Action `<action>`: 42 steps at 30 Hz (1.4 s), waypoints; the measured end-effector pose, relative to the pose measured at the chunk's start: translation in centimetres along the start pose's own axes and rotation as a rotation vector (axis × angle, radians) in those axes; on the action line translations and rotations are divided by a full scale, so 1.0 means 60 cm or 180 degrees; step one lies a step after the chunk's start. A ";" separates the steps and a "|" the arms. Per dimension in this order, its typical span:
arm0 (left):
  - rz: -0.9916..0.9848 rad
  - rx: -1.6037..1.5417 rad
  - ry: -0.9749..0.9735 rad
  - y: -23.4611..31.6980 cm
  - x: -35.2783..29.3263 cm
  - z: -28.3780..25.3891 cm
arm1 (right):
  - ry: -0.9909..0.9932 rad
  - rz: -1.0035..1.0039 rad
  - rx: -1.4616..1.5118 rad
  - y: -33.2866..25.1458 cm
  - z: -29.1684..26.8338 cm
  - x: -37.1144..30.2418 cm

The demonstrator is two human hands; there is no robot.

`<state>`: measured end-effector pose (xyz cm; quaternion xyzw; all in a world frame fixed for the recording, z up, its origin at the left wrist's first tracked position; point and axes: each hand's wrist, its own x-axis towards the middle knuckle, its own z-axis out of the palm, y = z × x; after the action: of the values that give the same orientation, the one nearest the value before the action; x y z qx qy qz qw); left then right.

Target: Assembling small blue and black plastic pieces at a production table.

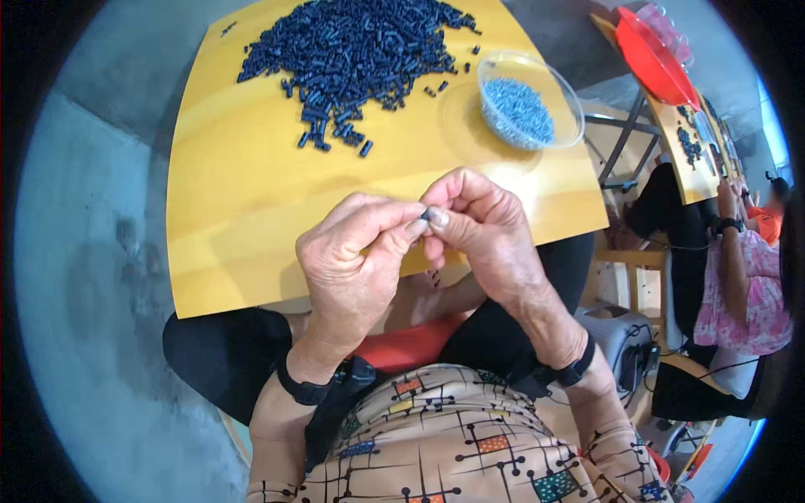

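Note:
Above the near edge of the yellow table, my two hands meet at the fingertips. Between them is a small dark plastic piece, mostly covered by fingers. My left hand pinches it with thumb and forefinger. From the other side my right hand grips it too, thumb on top; whether a screw is also in the fingers I cannot tell. Farther back lies a big heap of small black plastic pieces, several of them strayed toward me. A clear round bowl of small silvery screws stands at the right.
To the right, another table bears a red basin and more dark pieces. People sit along it, one in a pink patterned top. A grey wall rises at the left. My knees are under the near table edge.

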<state>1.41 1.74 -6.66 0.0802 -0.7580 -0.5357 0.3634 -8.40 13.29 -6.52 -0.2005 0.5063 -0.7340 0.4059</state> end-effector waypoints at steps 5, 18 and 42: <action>-0.0239 -0.0245 0.0165 -0.009 0.004 -0.008 | -0.0025 -0.0262 -0.0610 -0.019 0.019 0.011; -0.0653 -0.0629 0.0269 -0.018 0.010 -0.054 | 0.0268 -0.0943 -0.2634 -0.041 0.016 0.082; -0.1373 -0.1897 0.0310 -0.037 0.012 -0.086 | 0.0870 -0.1690 -0.6254 -0.008 -0.046 0.217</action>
<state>3.61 -3.42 -7.42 0.1542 -0.5162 -0.7927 0.2851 -18.22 4.56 -8.71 -0.4645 0.8648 -0.0780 -0.1741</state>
